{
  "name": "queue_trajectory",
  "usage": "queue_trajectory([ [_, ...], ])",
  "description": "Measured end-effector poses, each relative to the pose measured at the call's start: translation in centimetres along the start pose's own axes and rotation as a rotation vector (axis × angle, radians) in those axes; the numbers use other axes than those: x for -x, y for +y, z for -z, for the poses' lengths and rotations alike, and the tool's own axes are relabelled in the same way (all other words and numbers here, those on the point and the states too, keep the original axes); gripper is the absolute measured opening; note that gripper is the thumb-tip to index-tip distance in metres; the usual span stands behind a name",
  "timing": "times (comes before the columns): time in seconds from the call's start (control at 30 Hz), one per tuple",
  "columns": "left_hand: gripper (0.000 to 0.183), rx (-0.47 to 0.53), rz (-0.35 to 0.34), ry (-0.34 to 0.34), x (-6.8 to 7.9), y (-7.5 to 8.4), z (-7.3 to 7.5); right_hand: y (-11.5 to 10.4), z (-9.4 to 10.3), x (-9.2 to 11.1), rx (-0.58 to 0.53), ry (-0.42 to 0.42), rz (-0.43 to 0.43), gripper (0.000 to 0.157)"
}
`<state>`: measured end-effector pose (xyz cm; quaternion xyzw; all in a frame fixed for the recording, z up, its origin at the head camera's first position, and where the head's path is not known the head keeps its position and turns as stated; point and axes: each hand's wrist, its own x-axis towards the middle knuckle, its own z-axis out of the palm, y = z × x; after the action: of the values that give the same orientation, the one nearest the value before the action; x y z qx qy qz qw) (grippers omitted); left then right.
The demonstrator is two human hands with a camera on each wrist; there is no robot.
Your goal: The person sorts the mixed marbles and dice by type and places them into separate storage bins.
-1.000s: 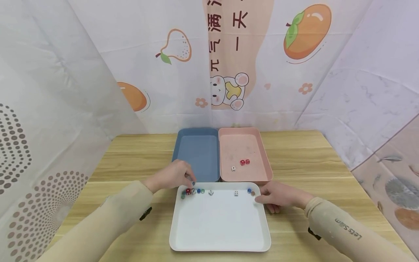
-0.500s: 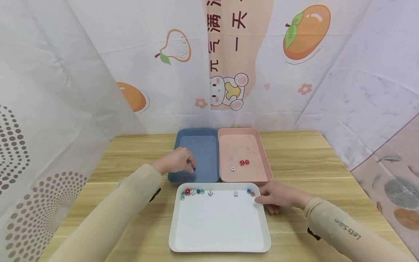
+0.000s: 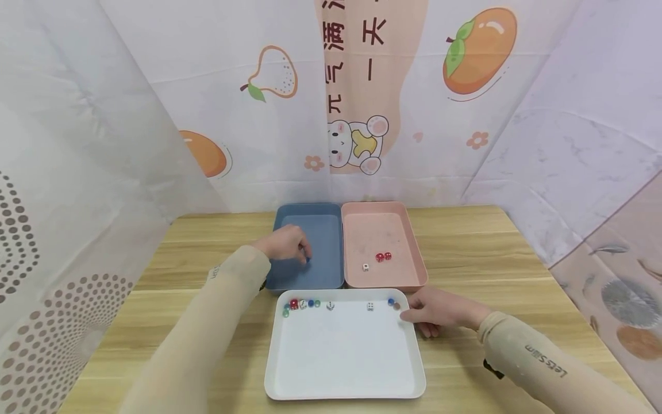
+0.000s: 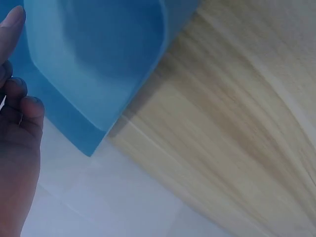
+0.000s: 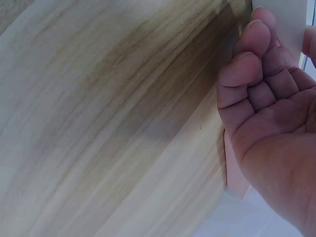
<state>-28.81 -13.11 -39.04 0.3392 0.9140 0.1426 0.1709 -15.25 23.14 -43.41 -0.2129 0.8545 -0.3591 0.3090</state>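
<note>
A blue marble [image 3: 308, 260] is pinched in the left hand [image 3: 288, 244].

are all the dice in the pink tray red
No, a white die lies in the pink tray along with two red dice.

Bright head view; dimmer, hazy wrist views.
</note>
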Motion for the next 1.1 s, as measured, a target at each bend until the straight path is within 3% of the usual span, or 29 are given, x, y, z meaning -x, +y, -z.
queue_trajectory([
  [0.47, 0.012, -0.053, 0.073, -0.024, -1.9, -0.6, -0.1, 0.2, 0.1, -0.1, -0.016, -0.005, 0.017, 0.033],
  [1.1, 0.013, -0.104, 0.101, -0.056, -1.4, -1.9, -1.4, 0.1, -0.1, 0.1, 0.027, 0.004, 0.024, 0.032],
])
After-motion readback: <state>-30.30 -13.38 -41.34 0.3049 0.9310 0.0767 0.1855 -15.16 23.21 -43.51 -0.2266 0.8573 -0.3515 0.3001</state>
